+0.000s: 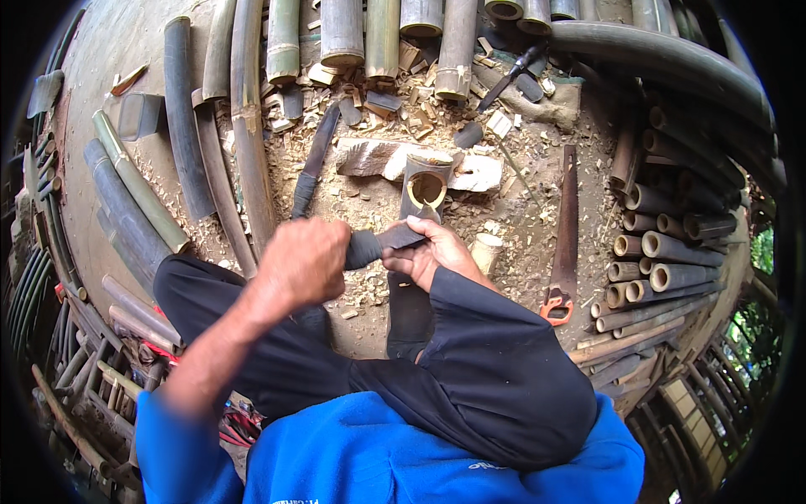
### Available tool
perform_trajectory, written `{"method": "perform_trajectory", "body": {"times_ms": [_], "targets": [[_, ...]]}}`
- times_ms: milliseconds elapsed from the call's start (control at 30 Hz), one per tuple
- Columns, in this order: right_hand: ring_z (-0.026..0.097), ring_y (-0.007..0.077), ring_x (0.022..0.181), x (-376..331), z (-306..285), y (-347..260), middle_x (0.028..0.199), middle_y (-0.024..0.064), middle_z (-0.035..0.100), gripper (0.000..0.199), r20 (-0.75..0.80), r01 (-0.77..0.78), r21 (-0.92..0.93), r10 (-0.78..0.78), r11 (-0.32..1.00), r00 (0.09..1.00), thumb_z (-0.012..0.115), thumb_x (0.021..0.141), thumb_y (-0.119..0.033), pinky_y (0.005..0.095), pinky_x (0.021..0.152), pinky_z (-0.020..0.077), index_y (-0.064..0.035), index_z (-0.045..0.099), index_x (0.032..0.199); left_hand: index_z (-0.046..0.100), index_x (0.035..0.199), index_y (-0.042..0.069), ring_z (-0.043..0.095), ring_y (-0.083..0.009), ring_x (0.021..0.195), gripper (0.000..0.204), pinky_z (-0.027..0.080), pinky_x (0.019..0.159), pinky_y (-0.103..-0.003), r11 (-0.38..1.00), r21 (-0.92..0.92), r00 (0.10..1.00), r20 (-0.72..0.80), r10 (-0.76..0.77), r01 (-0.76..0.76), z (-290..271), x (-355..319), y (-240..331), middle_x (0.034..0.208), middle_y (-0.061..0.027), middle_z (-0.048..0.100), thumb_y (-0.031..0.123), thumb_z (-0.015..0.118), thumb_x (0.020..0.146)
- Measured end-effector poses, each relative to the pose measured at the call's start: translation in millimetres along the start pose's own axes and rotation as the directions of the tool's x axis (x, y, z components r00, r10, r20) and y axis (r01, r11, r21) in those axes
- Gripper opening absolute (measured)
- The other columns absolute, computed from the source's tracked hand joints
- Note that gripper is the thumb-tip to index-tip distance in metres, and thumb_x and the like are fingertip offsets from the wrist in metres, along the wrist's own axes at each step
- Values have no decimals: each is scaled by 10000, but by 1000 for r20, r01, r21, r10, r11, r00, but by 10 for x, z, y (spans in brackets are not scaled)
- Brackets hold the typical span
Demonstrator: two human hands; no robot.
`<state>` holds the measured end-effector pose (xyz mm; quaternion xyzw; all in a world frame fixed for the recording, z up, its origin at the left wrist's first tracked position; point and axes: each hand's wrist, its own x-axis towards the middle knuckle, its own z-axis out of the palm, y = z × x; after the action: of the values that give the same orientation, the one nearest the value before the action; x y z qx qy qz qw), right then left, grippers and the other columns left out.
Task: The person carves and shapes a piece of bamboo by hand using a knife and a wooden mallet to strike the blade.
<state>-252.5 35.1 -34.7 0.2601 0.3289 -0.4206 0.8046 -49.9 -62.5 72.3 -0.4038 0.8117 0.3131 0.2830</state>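
Observation:
My left hand [304, 262] is closed in a fist around a knife [364, 249] with a black-wrapped handle. Its dark blade reaches toward my right hand [438, 250]. The thumb and fingers of that hand are closed round the near end of a dark bamboo tube [410, 202], close against the blade. An oval opening with a pale rim is cut in the tube's upper side. The tube's far end leans on a rough, pale wooden block [363, 158]. How far the blade overlaps the tube is hard to make out between my fingers.
A second knife [316, 160] lies left of the block, and another dark-handled blade [510, 78] lies beyond it. To the right is a handsaw [567, 227] with an orange handle. Bamboo poles [248, 126] and stacked tubes [672, 247] surround the chip-strewn ground.

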Motion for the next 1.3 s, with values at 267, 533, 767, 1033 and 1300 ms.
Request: {"method": "perform_trajectory", "body": {"times_ms": [267,533,767,1033,1300], "targets": [[709,320,942,38,-229,110,1171,219,681,407,270,-82,130,44,988,962,479,1114,-326,452,844,633,42,590,1246,575,821,-9,730,-315,643,121,587,612,-410,984,162,983,-154,101,-76,-326,-47,272,686,-177,693,58,660,767],[738,369,918,-41,-116,-28,1063,254,709,363,86,23,-73,-17,997,996,496,1091,-210,490,813,654,117,577,1224,709,782,-53,753,-393,865,147,614,801,-486,998,-60,994,111,7,-1,-234,43,92,827,-259,729,72,678,711],[735,267,608,-156,102,-806,921,267,762,337,-215,-194,-852,13,485,977,513,1017,-204,316,511,631,94,669,1035,521,1120,-168,691,-535,855,518,575,786,-578,598,-798,933,-154,-324,76,1390,146,1191,882,-381,670,142,768,787],[729,255,611,67,307,-237,904,222,753,320,-225,-131,-815,-99,564,969,570,982,-181,354,573,651,117,678,1021,710,1087,-39,731,-249,837,532,565,789,-400,280,-952,943,27,-332,126,1517,-14,428,943,-181,759,251,901,684],[710,274,798,198,370,-171,1175,256,653,215,153,108,-125,-89,986,984,419,1056,-147,473,781,662,11,541,1136,742,801,-25,736,-307,675,172,595,679,-439,897,-366,915,-218,-340,246,-141,12,-21,686,-205,705,100,778,688]]}}
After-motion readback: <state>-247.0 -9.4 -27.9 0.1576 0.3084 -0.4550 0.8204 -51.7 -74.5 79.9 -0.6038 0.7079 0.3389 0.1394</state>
